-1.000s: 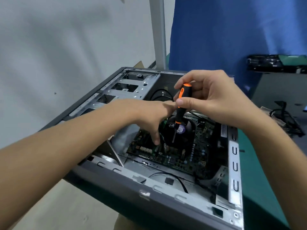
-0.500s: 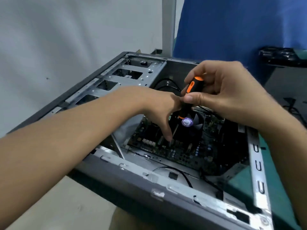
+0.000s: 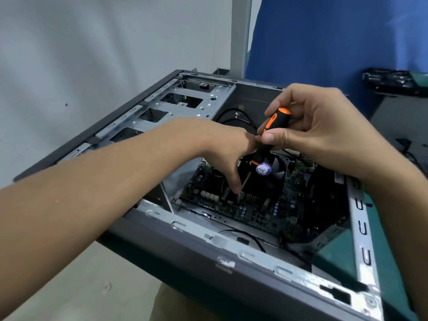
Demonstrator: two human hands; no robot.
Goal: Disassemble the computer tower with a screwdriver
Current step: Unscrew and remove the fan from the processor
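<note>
Both forearms are running off the lower left and right edges. One computer tower [image 3: 208, 274] is lying open on its side across the middle, its nearest corner cutting off at the bottom right. Inside, the right part of one motherboard [image 3: 254, 212] is sinking into shadow. The left hand [image 3: 222, 154] is reaching down, one finger straight beside the shaft; its other fingers are hiding, so I cannot tell its grip. The right hand [image 3: 319, 128] is curling round the handle of one screwdriver [image 3: 263, 150], gripping it. The tool is standing steeply at centre, handle toward upper right, tip pointing down-left beside one fan [image 3: 276, 174]. Upper right, a dark object [image 3: 393, 82] is showing too blurred to name
</note>
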